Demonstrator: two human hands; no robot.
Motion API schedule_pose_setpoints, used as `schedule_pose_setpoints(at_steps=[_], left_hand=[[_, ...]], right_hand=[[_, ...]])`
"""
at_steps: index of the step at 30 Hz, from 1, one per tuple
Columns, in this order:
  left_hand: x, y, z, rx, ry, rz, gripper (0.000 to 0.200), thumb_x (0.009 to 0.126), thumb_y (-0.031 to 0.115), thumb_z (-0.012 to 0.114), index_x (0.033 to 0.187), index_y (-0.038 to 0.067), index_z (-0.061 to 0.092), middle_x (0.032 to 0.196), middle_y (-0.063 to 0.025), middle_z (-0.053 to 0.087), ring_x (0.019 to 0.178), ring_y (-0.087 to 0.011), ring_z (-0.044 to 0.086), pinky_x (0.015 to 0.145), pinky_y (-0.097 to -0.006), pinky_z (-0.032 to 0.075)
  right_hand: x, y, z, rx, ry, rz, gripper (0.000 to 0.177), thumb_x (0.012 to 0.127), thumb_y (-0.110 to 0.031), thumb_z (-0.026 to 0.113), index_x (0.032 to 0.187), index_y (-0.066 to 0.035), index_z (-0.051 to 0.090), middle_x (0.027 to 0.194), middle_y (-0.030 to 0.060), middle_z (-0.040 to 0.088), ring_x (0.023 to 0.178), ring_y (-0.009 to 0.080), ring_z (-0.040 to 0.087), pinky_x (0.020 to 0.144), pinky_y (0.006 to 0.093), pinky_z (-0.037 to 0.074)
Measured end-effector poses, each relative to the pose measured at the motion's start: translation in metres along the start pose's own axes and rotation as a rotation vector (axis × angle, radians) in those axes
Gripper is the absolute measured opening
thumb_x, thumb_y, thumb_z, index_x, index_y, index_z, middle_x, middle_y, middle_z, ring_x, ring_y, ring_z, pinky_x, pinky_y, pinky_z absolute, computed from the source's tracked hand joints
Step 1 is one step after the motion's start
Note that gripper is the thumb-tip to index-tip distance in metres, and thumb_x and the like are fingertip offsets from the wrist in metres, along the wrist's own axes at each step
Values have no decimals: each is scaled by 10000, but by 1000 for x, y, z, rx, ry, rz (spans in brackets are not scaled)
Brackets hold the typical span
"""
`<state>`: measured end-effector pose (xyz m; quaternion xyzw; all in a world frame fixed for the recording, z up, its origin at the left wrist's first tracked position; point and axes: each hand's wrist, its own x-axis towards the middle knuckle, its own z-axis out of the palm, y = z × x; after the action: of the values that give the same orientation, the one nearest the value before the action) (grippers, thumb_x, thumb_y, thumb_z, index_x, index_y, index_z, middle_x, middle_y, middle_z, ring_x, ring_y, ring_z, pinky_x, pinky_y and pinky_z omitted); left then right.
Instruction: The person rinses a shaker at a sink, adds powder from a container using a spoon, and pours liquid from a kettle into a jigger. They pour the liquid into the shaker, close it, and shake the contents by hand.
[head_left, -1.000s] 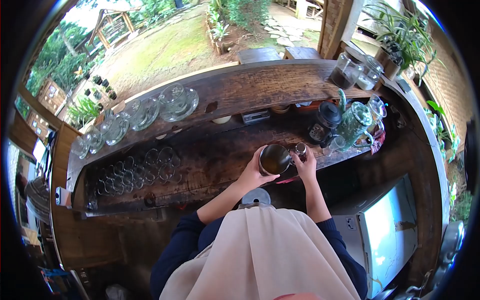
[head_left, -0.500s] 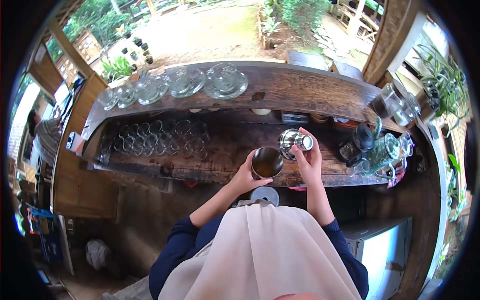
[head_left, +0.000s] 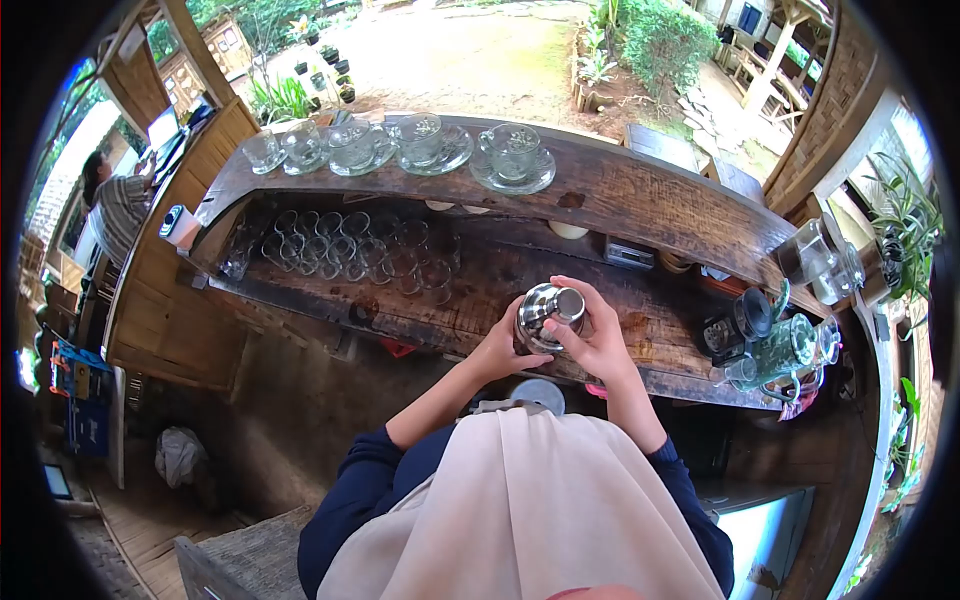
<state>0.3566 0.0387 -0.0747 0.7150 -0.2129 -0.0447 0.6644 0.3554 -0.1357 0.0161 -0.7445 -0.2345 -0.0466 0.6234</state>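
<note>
My left hand (head_left: 497, 348) is closed around the body of a steel cocktail shaker, most of it hidden behind the top and the fingers. On its mouth sits the shiny shaker top (head_left: 553, 303), a cap at its upper end. My right hand (head_left: 600, 342) grips that top from the right, with the thumb across its front and the fingers behind. Both hands hold the shaker in front of the wooden counter's (head_left: 480, 295) near edge, tilted slightly.
Glass cups with saucers (head_left: 513, 168) line the upper shelf (head_left: 640, 190). Several clear glasses (head_left: 330, 245) stand below at left. A French press (head_left: 738, 325), a green glass jug (head_left: 785, 350) and jars (head_left: 825, 262) are at right. A person (head_left: 122, 210) stands far left.
My right hand has brought the shaker top left and down onto the shaker body. The two parts were apart before. The view has also shifted and turned slightly.
</note>
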Motion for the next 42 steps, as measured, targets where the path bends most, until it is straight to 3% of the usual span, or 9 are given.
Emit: schedule_pose_setpoints(at_steps=[15, 18, 21, 23, 25, 26, 30, 36, 42], left_hand=[[-1, 5, -2, -15, -26, -22, 964, 635, 131, 834, 1400, 61, 252, 1264, -113, 476, 1148, -195, 494, 946, -326, 425], [-3, 5, -7, 45, -44, -37, 1017, 626, 142, 850, 1419, 61, 218, 1316, -136, 433, 1221, -203, 434, 989, -327, 385], [-6, -6, -18, -153, 30, 122, 1060, 635, 206, 850, 1441, 62, 177, 1392, -169, 357, 1305, -222, 345, 1040, -358, 319], [-1, 12, -40, 86, 125, 189, 945, 722, 216, 769, 1445, 45, 185, 1457, -168, 278, 1358, -241, 270, 1067, -394, 267], [8, 25, -51, 77, 170, 245, 759, 800, 187, 658, 1417, 13, 253, 1462, -156, 292, 1351, -257, 294, 1066, -421, 257], [14, 41, -51, 109, 201, 309, 593, 826, 115, 582, 1364, 0, 362, 1416, -156, 378, 1323, -274, 351, 1063, -407, 277], [36, 81, -37, 209, 111, 541, 429, 837, 98, 576, 1250, 2, 506, 1270, -178, 528, 1225, -320, 473, 1034, -383, 342], [50, 85, -9, 236, -59, 492, 255, 832, 47, 596, 1085, 17, 615, 1205, -152, 580, 1149, -265, 546, 915, -348, 459], [54, 67, -4, 216, -20, 529, 185, 812, 10, 581, 992, 7, 623, 1140, -147, 622, 1088, -265, 579, 882, -349, 477]], right_hand=[[1, 4, 7, -91, -17, -21, 485, 789, -118, 715, 1218, -37, 503, 1054, 103, 595, 913, 153, 598, 748, 271, 489], [2, 1, 6, -117, -16, -5, 496, 779, -141, 728, 1215, -49, 509, 1043, 97, 591, 908, 162, 598, 747, 275, 488], [4, 4, 4, -201, -16, 8, 525, 756, -187, 756, 1206, -57, 518, 1039, 93, 586, 921, 181, 594, 757, 286, 484], [4, 5, 7, -198, 17, -32, 551, 732, -226, 779, 1193, -61, 526, 1044, 96, 583, 939, 210, 591, 769, 299, 481], [5, 6, 9, -240, 37, -57, 544, 718, -231, 789, 1166, -50, 538, 1048, 104, 585, 958, 225, 587, 789, 309, 478], [5, 9, 11, -254, 60, -110, 533, 718, -225, 787, 1155, -43, 542, 1051, 110, 586, 960, 233, 591, 790, 313, 478], [9, 11, 13, -215, 104, -186, 476, 724, -172, 758, 1123, -20, 547, 1048, 127, 592, 960, 250, 605, 792, 330, 482], [1, 28, 18, -157, 121, -182, 389, 722, -106, 690, 1074, -14, 552, 1000, 127, 600, 901, 262, 618, 764, 349, 489], [1, 29, 21, -173, 123, -118, 370, 713, -125, 691, 1048, -31, 564, 991, 135, 599, 890, 283, 618, 753, 355, 491]])
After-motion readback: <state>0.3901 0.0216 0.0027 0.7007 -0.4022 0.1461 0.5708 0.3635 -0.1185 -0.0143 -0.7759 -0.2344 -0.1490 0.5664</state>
